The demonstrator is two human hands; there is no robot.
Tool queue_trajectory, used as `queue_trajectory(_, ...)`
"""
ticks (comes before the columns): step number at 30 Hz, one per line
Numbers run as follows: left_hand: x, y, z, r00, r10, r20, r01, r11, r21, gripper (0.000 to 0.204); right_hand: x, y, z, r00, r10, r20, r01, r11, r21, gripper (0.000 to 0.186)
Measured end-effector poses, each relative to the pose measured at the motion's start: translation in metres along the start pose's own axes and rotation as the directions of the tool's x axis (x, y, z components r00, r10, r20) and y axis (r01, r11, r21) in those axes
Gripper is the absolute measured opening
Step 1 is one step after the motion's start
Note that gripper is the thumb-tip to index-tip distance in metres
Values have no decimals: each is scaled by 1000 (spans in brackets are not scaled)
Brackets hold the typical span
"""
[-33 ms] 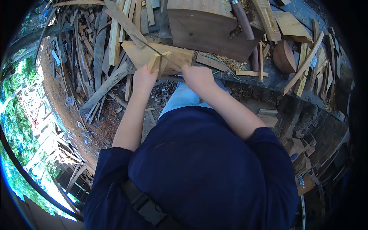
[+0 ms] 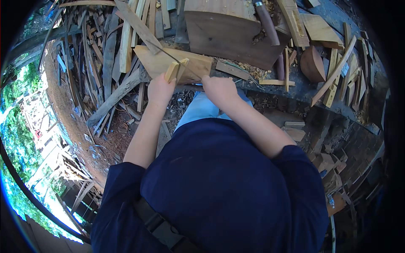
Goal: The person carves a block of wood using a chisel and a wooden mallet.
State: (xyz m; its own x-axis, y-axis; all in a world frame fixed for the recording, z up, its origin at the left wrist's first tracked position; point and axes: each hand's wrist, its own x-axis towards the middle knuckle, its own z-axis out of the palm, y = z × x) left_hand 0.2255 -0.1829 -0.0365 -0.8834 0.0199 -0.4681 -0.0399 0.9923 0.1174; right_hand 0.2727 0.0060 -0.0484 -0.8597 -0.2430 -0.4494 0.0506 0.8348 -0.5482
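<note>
My left hand (image 2: 161, 89) is closed around a small pale wood block (image 2: 171, 71), which stands up from its fingers. The block is over a broad, light-coloured board (image 2: 154, 59) at the near edge of the bench. My right hand (image 2: 220, 89) is a closed fist on the near end of a thin, dark saw (image 2: 168, 55). The saw's narrow blade slants away to the far left, across the block's upper end. Its teeth are too small to make out, and my fist hides the handle.
Beyond my hands stands a large wood block (image 2: 228, 36), with a dark-handled tool (image 2: 267, 23) at its right. A rounded brown wood piece (image 2: 313, 63) and several offcuts lie to the right. Long strips and a grey log (image 2: 116, 98) crowd the left.
My right fist has shifted slightly right and toward me, drawing the saw with it. My left hand and the small block have moved a touch to the right.
</note>
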Motion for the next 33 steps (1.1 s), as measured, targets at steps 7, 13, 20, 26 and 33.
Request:
queue_trajectory(7, 2, 5, -7, 999, -12, 32, 14, 999, -43, 28, 32, -6, 9, 999, -25, -48, 25, 1000, 17, 15)
queue_trajectory(13, 6, -4, 0, 999, 5, -53, -8, 999, -46, 32, 6, 8, 14, 1000, -14, 18, 13, 998, 58, 14)
queue_trajectory(20, 8, -5, -2, 997, -70, -43, 66, 995, -74, 33, 12, 5, 1, 999, -19, -45, 22, 998, 63, 12)
queue_trajectory(26, 6, 4, -4, 999, -50, -10, 50, 999, 1, 31, -31, 20, -13, 989, 55, 139, -61, 997, 42, 14)
queue_trajectory(33, 11, -1, -5, 1000, -5, -13, 6, 999, 39, 29, -10, 8, 0, 998, 36, 44, -40, 996, 79, 13)
